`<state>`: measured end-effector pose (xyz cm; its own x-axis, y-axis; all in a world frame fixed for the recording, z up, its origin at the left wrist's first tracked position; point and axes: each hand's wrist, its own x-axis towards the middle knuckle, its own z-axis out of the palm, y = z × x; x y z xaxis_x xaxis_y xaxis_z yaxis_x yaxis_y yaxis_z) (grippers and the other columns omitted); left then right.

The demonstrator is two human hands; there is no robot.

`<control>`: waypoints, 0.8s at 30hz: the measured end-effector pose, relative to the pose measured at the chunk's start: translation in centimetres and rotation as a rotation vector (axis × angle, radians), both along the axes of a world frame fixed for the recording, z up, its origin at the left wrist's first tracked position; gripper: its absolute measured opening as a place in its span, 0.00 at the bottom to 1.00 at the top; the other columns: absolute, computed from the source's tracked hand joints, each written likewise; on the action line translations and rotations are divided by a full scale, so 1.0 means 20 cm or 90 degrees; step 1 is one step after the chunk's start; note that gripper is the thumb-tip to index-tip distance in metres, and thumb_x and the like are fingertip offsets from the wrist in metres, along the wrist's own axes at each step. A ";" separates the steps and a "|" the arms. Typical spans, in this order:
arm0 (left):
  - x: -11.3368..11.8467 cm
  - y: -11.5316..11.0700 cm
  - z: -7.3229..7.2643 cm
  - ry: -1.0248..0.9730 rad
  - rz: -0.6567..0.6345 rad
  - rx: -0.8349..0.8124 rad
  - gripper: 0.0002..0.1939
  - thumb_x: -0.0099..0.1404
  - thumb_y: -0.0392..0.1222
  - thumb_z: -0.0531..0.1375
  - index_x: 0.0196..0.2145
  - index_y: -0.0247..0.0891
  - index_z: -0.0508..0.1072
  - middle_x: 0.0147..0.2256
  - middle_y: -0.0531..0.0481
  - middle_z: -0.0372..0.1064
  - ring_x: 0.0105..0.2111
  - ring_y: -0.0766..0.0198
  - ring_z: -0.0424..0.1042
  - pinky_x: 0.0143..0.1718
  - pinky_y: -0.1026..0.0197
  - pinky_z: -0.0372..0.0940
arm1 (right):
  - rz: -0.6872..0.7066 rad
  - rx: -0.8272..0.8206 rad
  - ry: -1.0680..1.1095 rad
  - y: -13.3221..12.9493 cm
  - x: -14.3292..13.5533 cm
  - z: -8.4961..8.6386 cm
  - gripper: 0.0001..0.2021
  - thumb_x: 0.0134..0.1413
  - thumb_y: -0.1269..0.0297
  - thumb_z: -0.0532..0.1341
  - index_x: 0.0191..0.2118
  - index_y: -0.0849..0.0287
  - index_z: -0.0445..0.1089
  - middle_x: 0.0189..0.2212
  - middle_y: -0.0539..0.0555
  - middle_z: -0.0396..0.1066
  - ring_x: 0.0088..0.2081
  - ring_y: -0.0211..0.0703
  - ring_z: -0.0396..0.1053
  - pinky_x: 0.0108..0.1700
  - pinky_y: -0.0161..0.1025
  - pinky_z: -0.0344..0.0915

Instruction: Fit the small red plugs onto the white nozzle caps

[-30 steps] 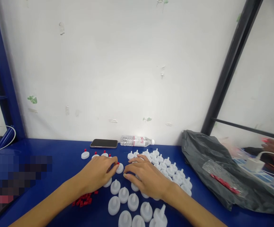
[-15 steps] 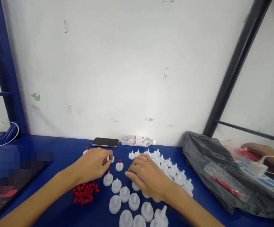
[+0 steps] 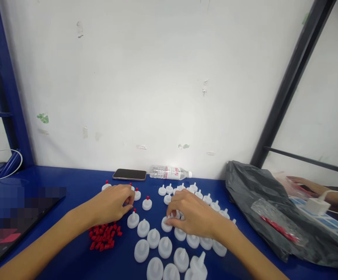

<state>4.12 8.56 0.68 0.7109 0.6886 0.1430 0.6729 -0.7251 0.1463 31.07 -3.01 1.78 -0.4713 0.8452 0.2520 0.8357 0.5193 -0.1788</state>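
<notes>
My left hand is over the left-centre of the table, its fingers curled and thumb close to them. Anything between those fingertips is hidden. Just right of it stands a white nozzle cap with a red tip, and another red-tipped nozzle cap is farther right. Below that hand lies a pile of small red tips. My right hand has thumb and fingers closed around the spout of a plain white nozzle cap. Several plain white nozzle caps stand around and beneath this hand.
A phone and a clear plastic bottle lie along the wall. On the right are a dark plastic bag, a small clear bag of red pieces, a white charger and another person's hand.
My left hand has drawn slightly left, away from a red-tipped nozzle cap that now stands uncovered. My right hand has shifted right and closed on a plain white nozzle cap.
</notes>
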 end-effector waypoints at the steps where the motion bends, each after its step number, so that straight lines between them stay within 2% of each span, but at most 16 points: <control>1: 0.00 0.00 0.01 -0.008 -0.001 0.010 0.06 0.65 0.40 0.56 0.32 0.42 0.74 0.35 0.48 0.77 0.36 0.55 0.75 0.35 0.58 0.59 | 0.003 0.008 0.018 0.00 0.00 0.00 0.04 0.63 0.61 0.67 0.38 0.55 0.75 0.36 0.49 0.76 0.42 0.45 0.72 0.48 0.42 0.65; 5: 0.02 -0.04 0.07 -0.048 0.003 0.039 0.10 0.67 0.39 0.53 0.34 0.42 0.74 0.34 0.49 0.77 0.34 0.57 0.75 0.33 0.58 0.58 | 0.006 0.007 0.092 -0.02 -0.01 0.00 0.05 0.72 0.65 0.55 0.47 0.54 0.68 0.47 0.52 0.74 0.43 0.42 0.73 0.45 0.40 0.68; 7: 0.04 -0.06 0.09 -0.067 -0.001 0.044 0.10 0.68 0.40 0.53 0.35 0.42 0.74 0.34 0.50 0.78 0.31 0.59 0.74 0.33 0.59 0.59 | 0.002 -0.004 0.100 -0.02 -0.02 -0.01 0.05 0.73 0.65 0.53 0.48 0.53 0.65 0.49 0.53 0.73 0.44 0.43 0.73 0.45 0.41 0.68; 11: 0.07 -0.12 0.07 -0.184 -0.075 0.047 0.10 0.70 0.41 0.54 0.40 0.43 0.76 0.35 0.53 0.77 0.28 0.65 0.71 0.34 0.61 0.62 | -0.009 0.009 0.076 -0.02 -0.04 -0.04 0.04 0.71 0.64 0.57 0.48 0.52 0.65 0.43 0.53 0.73 0.43 0.44 0.72 0.44 0.41 0.68; 15: 0.13 -0.19 0.04 -0.319 -0.150 -0.008 0.12 0.72 0.42 0.54 0.44 0.46 0.78 0.38 0.53 0.78 0.32 0.66 0.73 0.35 0.64 0.64 | 0.007 0.077 0.056 -0.01 -0.05 -0.06 0.07 0.69 0.60 0.61 0.49 0.53 0.67 0.40 0.52 0.73 0.42 0.45 0.72 0.43 0.40 0.67; 17: 0.15 -0.22 0.05 -0.342 -0.138 -0.073 0.12 0.72 0.45 0.56 0.42 0.46 0.80 0.36 0.53 0.79 0.30 0.67 0.72 0.32 0.65 0.63 | 0.026 0.119 0.049 0.00 -0.05 -0.06 0.10 0.68 0.55 0.62 0.48 0.54 0.67 0.39 0.52 0.74 0.43 0.46 0.72 0.46 0.42 0.66; 20: 0.18 -0.25 0.06 -0.336 -0.071 -0.195 0.13 0.70 0.50 0.58 0.40 0.45 0.82 0.28 0.54 0.77 0.22 0.68 0.67 0.25 0.66 0.60 | 0.048 0.168 0.042 0.01 -0.04 -0.08 0.14 0.67 0.50 0.63 0.47 0.54 0.68 0.38 0.51 0.76 0.40 0.44 0.72 0.48 0.43 0.65; 24: 0.18 -0.25 0.06 -0.337 -0.041 -0.235 0.15 0.68 0.53 0.60 0.41 0.44 0.82 0.26 0.54 0.78 0.21 0.68 0.66 0.23 0.66 0.59 | 0.045 0.227 0.045 0.02 -0.04 -0.09 0.14 0.68 0.49 0.62 0.46 0.56 0.68 0.36 0.51 0.76 0.36 0.43 0.72 0.44 0.41 0.64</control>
<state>7.71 3.60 1.82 0.6504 0.7182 0.2476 0.3980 -0.5997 0.6942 30.22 -2.53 0.07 -0.4961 0.6644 0.5590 0.7877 0.6152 -0.0320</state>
